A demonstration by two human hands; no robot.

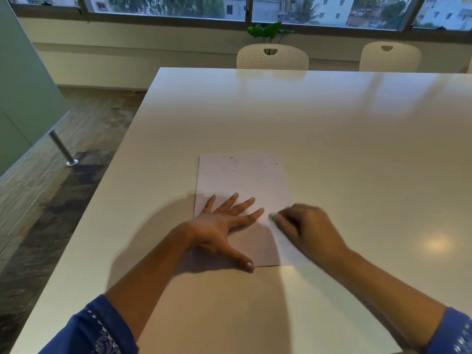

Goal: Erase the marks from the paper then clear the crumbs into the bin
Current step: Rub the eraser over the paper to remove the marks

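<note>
A white sheet of paper (242, 180) lies on the white table (332, 129). Small dark eraser crumbs (232, 158) are scattered near its far edge. My left hand (224, 226) presses flat on the paper's near left part, fingers spread. My right hand (309, 226) is blurred over the paper's right edge, its fingers curled round a small pale thing at the fingertips, apparently an eraser (272, 216). No bin is in view.
Two white perforated chairs (272, 57) (389, 56) stand at the table's far side, with a green plant (268, 31) behind. The table's left edge drops to a wooden floor with a metal post (62, 149).
</note>
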